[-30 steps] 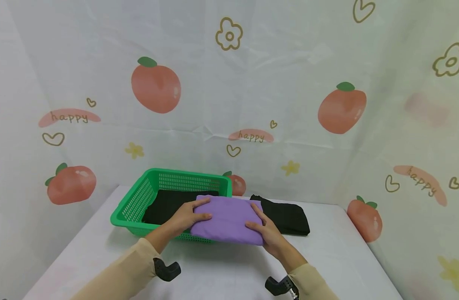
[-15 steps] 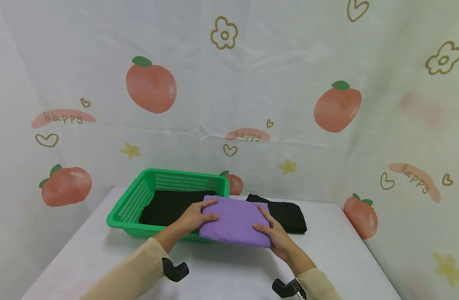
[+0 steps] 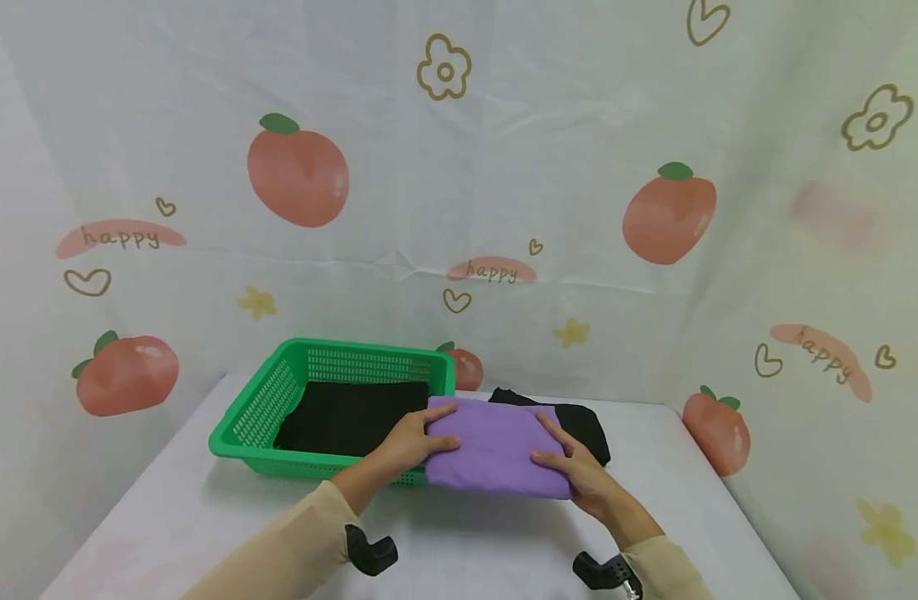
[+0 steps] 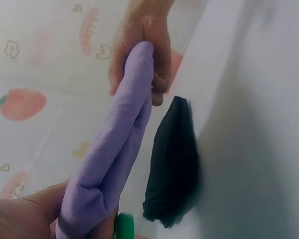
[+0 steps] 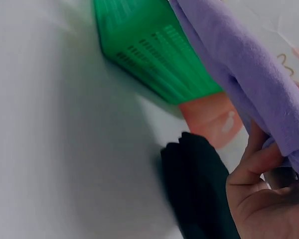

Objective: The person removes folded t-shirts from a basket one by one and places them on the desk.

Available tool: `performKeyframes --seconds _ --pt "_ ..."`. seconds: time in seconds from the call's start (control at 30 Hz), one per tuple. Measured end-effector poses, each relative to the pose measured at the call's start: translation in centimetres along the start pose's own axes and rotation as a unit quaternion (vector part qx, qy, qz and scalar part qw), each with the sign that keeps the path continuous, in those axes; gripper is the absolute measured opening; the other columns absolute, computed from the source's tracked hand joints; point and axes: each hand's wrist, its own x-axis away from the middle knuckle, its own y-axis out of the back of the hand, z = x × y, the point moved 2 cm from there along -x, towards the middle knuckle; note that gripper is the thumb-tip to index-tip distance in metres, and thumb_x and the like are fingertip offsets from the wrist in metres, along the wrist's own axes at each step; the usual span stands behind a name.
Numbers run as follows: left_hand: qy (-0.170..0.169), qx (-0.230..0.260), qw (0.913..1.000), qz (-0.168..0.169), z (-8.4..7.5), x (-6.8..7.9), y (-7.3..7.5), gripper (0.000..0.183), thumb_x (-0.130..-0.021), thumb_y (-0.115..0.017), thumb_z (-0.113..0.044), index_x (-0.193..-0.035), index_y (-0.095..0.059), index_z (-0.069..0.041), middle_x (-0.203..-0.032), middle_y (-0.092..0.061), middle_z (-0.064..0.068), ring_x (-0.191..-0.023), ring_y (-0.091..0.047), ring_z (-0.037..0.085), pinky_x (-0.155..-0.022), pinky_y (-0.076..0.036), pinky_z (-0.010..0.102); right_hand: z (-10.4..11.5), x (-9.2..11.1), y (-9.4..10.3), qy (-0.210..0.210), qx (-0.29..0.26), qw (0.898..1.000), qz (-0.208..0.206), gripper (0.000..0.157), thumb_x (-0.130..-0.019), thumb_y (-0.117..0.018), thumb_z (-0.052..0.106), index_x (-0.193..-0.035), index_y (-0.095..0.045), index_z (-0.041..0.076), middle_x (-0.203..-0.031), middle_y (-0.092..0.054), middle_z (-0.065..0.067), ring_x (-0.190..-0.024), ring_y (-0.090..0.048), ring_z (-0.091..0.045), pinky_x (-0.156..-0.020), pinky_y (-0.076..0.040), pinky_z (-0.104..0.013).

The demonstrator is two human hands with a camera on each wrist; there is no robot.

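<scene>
Both hands hold a folded purple cloth (image 3: 496,446) above the table, in front of the basket's right end. The left hand (image 3: 413,440) grips its left edge, thumb and a finger on top. At the right edge the right hand (image 3: 582,471) grips it in the same way; in the right wrist view several fingers (image 5: 261,162) curl under the cloth (image 5: 249,64). Seen edge-on in the left wrist view, the cloth (image 4: 109,144) shows thick folded layers. Behind it a folded black cloth (image 3: 588,429) lies on the table, partly hidden.
A green plastic basket (image 3: 241,421) stands at the left of the white table (image 3: 203,525), with another folded black cloth (image 3: 353,412) inside it. A white curtain (image 3: 398,167) printed with peaches hangs behind the table.
Both hands have carried the purple cloth to the right, away from the front of the basket. More of the black cloth in the basket now shows. The camera view has shifted slightly.
</scene>
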Motion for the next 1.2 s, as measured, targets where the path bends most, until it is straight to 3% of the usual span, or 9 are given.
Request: performKeyframes --seconds 0.27,0.43,0.67,0.83,1.03,1.2 --pt "-0.009 0.011 0.9997 0.017 -0.8 -0.2 -1.6 0.063 -0.076 -0.073 -0.027 -0.132 -0.048 -0.015 -0.132 -0.042 0.019 -0.117 -0.041 0.03 -0.091 -0.038 0.043 0.2 1.0 1.9 -0.008 0.021 1.0 0.005 0.07 -0.086 -0.06 0.008 -0.142 -0.027 0.031 -0.147 -0.003 -0.01 -0.124 -0.021 -0.027 -0.086 -0.039 -0.033" --pt "-0.005 0.034 0.9989 0.033 -1.3 -0.3 -2.9 0.064 -0.075 -0.074 -0.024 -0.132 -0.048 -0.014 -0.128 -0.044 0.02 -0.097 -0.051 0.024 -0.066 -0.049 0.03 0.3 1.8 3.3 -0.014 0.041 0.999 -0.002 0.068 -0.086 -0.059 0.009 -0.142 -0.027 0.034 -0.148 0.001 -0.008 -0.126 -0.016 -0.028 -0.089 -0.035 -0.035" --pt "0.0 0.029 0.9991 0.031 -1.7 -0.8 -5.1 0.065 -0.073 -0.076 -0.023 -0.132 -0.049 -0.016 -0.13 -0.043 0.02 -0.099 -0.051 0.023 -0.07 -0.049 0.031 0.0 2.8 5.1 -0.024 0.051 0.998 -0.008 0.069 -0.087 -0.058 0.011 -0.142 -0.025 0.036 -0.148 0.001 -0.01 -0.126 -0.015 -0.028 -0.088 -0.035 -0.033" --pt "0.007 0.055 0.9979 0.034 -2.1 -1.0 -6.7 0.066 -0.072 -0.076 -0.018 -0.132 -0.048 -0.016 -0.127 -0.045 0.021 -0.079 -0.058 0.018 -0.056 -0.05 0.028 -0.1 3.5 6.5 -0.019 0.058 0.998 -0.012 0.068 -0.088 -0.057 0.01 -0.143 -0.024 0.034 -0.149 0.005 -0.009 -0.128 -0.008 -0.027 -0.093 -0.029 -0.037" --pt "0.012 0.03 0.9992 0.025 -2.5 -1.2 -8.2 0.066 -0.071 -0.077 -0.02 -0.131 -0.049 -0.017 -0.125 -0.048 0.02 -0.089 -0.054 0.019 -0.062 -0.049 0.028 -0.3 4.1 8.1 -0.017 0.086 0.996 -0.01 0.068 -0.089 -0.056 0.011 -0.143 -0.022 0.034 -0.149 0.007 -0.009 -0.13 -0.003 -0.027 -0.096 -0.024 -0.039" --pt "0.009 0.058 0.9979 0.029 -2.3 -1.4 -9.7 0.067 -0.071 -0.077 -0.016 -0.132 -0.049 -0.017 -0.122 -0.049 0.021 -0.08 -0.057 0.016 -0.053 -0.049 0.027 -0.3 4.8 9.2 -0.036 0.102 0.994 -0.02 0.068 -0.089 -0.056 0.013 -0.142 -0.022 0.037 -0.148 0.007 -0.006 -0.129 -0.005 -0.025 -0.092 -0.026 -0.034"
